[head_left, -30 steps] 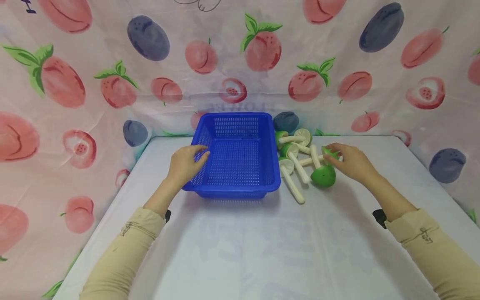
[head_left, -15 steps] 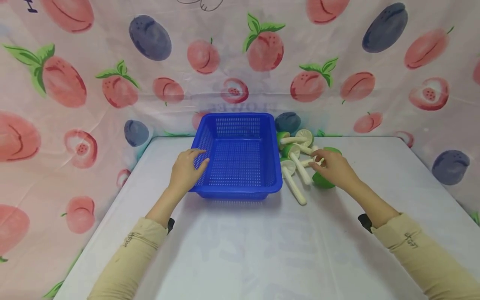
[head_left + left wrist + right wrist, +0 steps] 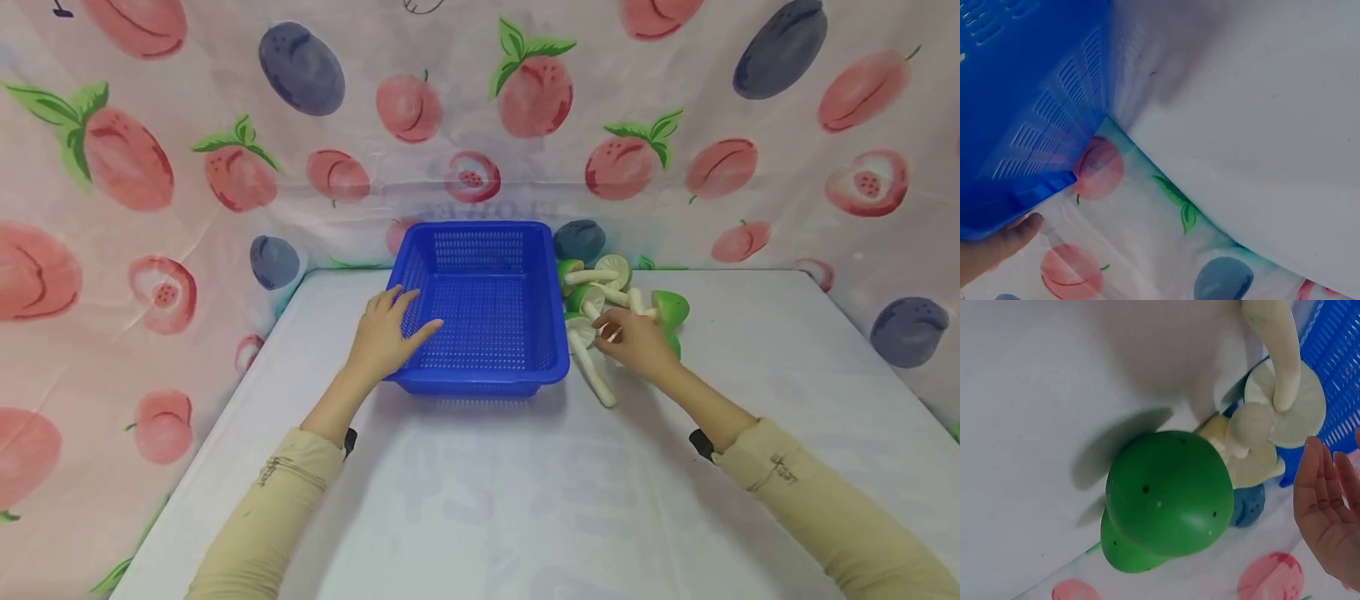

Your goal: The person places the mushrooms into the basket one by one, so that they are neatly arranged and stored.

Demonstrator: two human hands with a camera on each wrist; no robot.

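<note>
My left hand (image 3: 381,337) is at the left rim of a blue plastic basket (image 3: 480,386), fingers spread and nothing in its grasp. In the left wrist view, its fingertips (image 3: 1034,224) lie right at the rim. Toy mushrooms with green caps and pale stems lie piled against the basket's right side. Over this pile hovers my right hand (image 3: 639,343), its fingers loosely bent, close to a long-stemmed mushroom (image 3: 597,372). It hides part of the pile. The right wrist view has a large green cap (image 3: 1169,494) in front, with the fingers beside a pale cap underside (image 3: 1305,422).
A white cloth (image 3: 480,500) covers the table. Behind it hangs a fruit-print backdrop (image 3: 337,233). One green-capped mushroom (image 3: 670,308) lies at the pile's right side, behind my right hand.
My right hand has moved left across the mushrooms, from the green caps toward the basket. The left hand's fingers have spread wider at the rim and moved slightly over the basket.
</note>
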